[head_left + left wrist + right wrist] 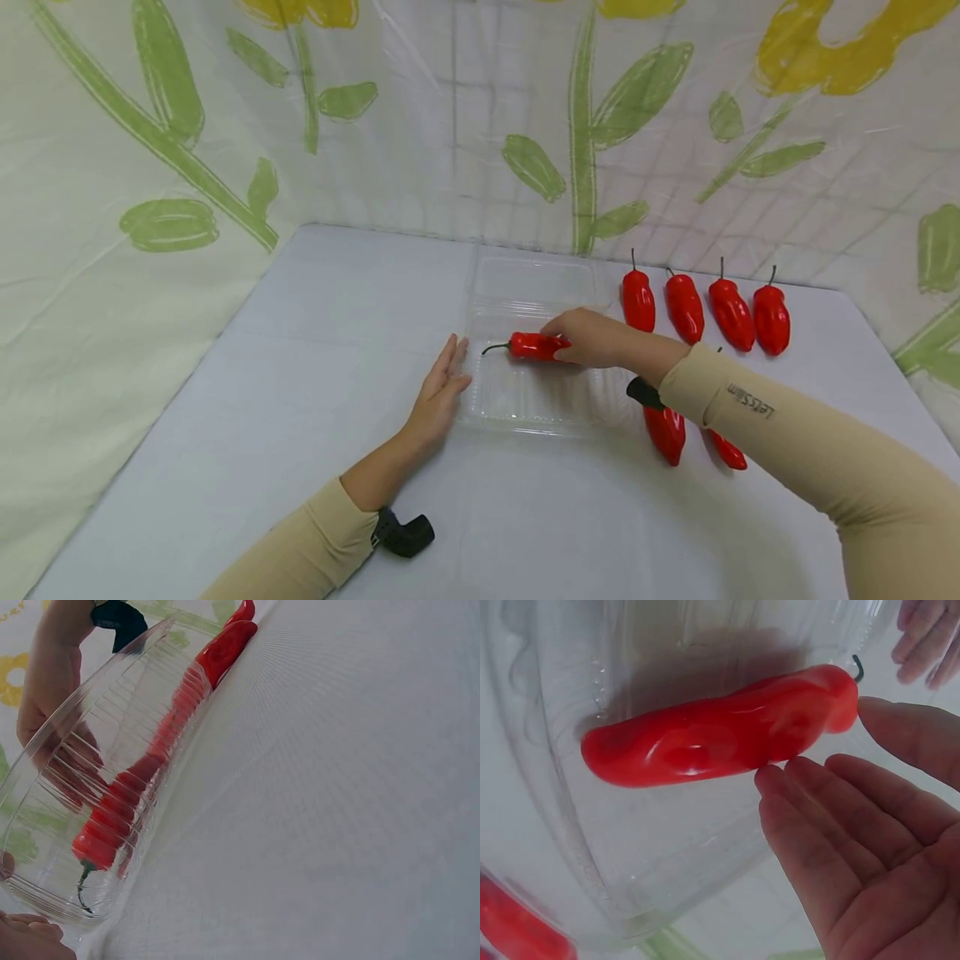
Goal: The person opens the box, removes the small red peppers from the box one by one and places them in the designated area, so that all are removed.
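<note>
A clear plastic box [510, 408] lies unfolded on the table, lid at the back. In its tray a red pepper [534, 346] lies crosswise, its stem pointing left. The right hand [588, 337] is over the pepper's right part. In the right wrist view the hand's nearly straight fingertips [802, 766] touch the edge of the pepper [720, 735], with the thumb near its stem end. The left hand [440, 392] is spread at the box's left edge, fingers straight, touching it. In the left wrist view the box's ribbed wall partly blurs the pepper [109, 821].
Several red peppers [684, 308] lie in a row right of the box. Nearer, another pepper [665, 433] and a second [727, 450] are partly covered by the right arm. A flower-printed curtain [420, 150] hangs behind the white table [337, 333].
</note>
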A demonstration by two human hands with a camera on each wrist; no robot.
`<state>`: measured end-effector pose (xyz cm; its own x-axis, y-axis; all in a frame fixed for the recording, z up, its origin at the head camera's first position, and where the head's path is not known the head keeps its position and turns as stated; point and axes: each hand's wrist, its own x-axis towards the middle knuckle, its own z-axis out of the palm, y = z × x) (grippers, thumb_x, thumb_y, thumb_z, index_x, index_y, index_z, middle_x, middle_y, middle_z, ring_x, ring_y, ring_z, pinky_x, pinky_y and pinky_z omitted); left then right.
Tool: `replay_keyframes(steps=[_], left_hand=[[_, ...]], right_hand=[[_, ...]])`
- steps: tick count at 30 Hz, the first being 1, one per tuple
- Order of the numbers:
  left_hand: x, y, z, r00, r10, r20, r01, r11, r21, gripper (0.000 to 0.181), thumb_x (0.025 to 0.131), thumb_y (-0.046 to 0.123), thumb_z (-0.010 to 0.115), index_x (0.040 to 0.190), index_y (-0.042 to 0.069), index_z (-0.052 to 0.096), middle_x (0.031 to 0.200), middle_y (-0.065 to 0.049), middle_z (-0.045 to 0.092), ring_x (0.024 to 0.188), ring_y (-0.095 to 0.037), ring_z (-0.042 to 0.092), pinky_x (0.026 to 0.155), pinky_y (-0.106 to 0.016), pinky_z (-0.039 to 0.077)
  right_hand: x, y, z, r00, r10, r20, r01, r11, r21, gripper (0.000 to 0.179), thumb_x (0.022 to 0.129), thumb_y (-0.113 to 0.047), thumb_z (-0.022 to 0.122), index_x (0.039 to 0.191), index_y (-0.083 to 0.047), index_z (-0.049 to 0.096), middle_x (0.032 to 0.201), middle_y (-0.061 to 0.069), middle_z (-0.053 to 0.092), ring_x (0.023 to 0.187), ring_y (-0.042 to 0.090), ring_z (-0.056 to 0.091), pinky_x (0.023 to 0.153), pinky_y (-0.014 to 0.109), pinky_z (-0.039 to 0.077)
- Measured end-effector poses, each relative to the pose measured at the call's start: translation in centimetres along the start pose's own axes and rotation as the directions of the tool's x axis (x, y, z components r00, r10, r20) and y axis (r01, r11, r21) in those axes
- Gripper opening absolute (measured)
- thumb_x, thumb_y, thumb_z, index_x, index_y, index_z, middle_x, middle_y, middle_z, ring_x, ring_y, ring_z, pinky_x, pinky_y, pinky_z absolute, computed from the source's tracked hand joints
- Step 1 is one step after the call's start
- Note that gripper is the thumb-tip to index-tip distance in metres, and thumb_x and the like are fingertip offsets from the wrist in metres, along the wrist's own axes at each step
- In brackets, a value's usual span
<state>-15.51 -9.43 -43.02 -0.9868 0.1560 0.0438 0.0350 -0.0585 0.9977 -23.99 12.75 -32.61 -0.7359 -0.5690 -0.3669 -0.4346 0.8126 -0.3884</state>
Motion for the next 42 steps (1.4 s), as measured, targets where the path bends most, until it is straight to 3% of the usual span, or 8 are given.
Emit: replay_keyframes(steps=[5, 13, 19, 28, 33, 42], left_hand=[[0.0, 0.3, 0.2, 1.0, -0.008, -0.003, 0.008, 1.0, -0.002, 0.063, 0.093, -0.001, 0.034, 0.149, 0.0, 0.004, 0.156, -0.016, 0.015, 0.145, -0.025, 0.008, 0.118, -0.043, 0.005], [-0.1, 0.3, 0.2, 1.0, -0.011, -0.009, 0.011, 1.0, -0.002, 0.063, 0.093, -0.001, 0.035, 0.149, 0.0, 0.005, 0.155, -0.015, 0.016, 0.145, -0.025, 0.008, 0.118, -0.044, 0.005], [-0.2, 0.2, 0.1, 1.0, -0.003, -0.005, 0.004, 1.0, 0.006, 0.064, 0.093, -0.001, 0.034, 0.149, -0.001, 0.004, 0.155, -0.016, 0.016, 0.145, -0.025, 0.008, 0.118, -0.043, 0.005], [-0.1, 0.1, 0.1, 1.0, 0.0, 0.002, 0.0, 1.0, 0.006, 0.063, 0.094, 0.0, 0.034, 0.149, 0.0, 0.003, 0.156, -0.014, 0.015, 0.145, -0.023, 0.008, 0.118, -0.041, 0.005], [-0.1, 0.0, 0.1, 1.0, -0.009, -0.001, 0.009, 1.0, 0.018, 0.063, 0.094, 0.0, 0.034, 0.149, 0.001, 0.003, 0.156, -0.013, 0.016, 0.145, -0.022, 0.009, 0.118, -0.041, 0.006], [-0.1, 0.1, 0.0, 1.0, -0.018, 0.005, 0.017, 0.999, 0.027, 0.063, 0.094, 0.001, 0.033, 0.149, 0.002, 0.004, 0.156, -0.013, 0.015, 0.145, -0.023, 0.009, 0.118, -0.043, 0.006]], right_hand=[[0.3, -0.1, 0.0, 1.0, 0.006, 0.007, -0.005, 0.999, -0.035, 0.043, 0.083, -0.006, 0.065, 0.126, -0.003, 0.058, 0.116, 0.014, 0.063, 0.106, 0.028, 0.056, 0.092, 0.042, 0.05], [1.0, -0.8, 0.2, 0.996, 0.083, 0.021, -0.081, 0.992, -0.091, 0.041, 0.082, -0.003, 0.065, 0.123, -0.004, 0.06, 0.111, 0.013, 0.065, 0.099, 0.026, 0.057, 0.094, 0.042, 0.05], [1.8, -1.1, 0.6, 0.996, 0.088, 0.028, -0.083, 0.985, -0.15, 0.036, 0.081, -0.004, 0.066, 0.118, -0.005, 0.064, 0.103, 0.01, 0.066, 0.091, 0.023, 0.056, 0.09, 0.038, 0.05], [2.4, -1.2, 0.8, 0.997, 0.057, 0.045, -0.049, 0.984, -0.17, 0.037, 0.082, -0.004, 0.064, 0.119, -0.001, 0.062, 0.109, 0.014, 0.066, 0.095, 0.025, 0.058, 0.094, 0.04, 0.049], [2.6, -0.8, 0.7, 0.993, 0.084, 0.087, -0.072, 0.988, -0.135, 0.039, 0.082, -0.007, 0.067, 0.121, -0.002, 0.061, 0.11, 0.014, 0.065, 0.1, 0.025, 0.059, 0.093, 0.04, 0.05], [2.8, -0.7, 1.6, 0.982, 0.085, 0.17, -0.061, 0.988, -0.142, 0.052, 0.086, -0.012, 0.064, 0.136, -0.005, 0.048, 0.121, 0.014, 0.06, 0.107, 0.025, 0.053, 0.099, 0.04, 0.045]])
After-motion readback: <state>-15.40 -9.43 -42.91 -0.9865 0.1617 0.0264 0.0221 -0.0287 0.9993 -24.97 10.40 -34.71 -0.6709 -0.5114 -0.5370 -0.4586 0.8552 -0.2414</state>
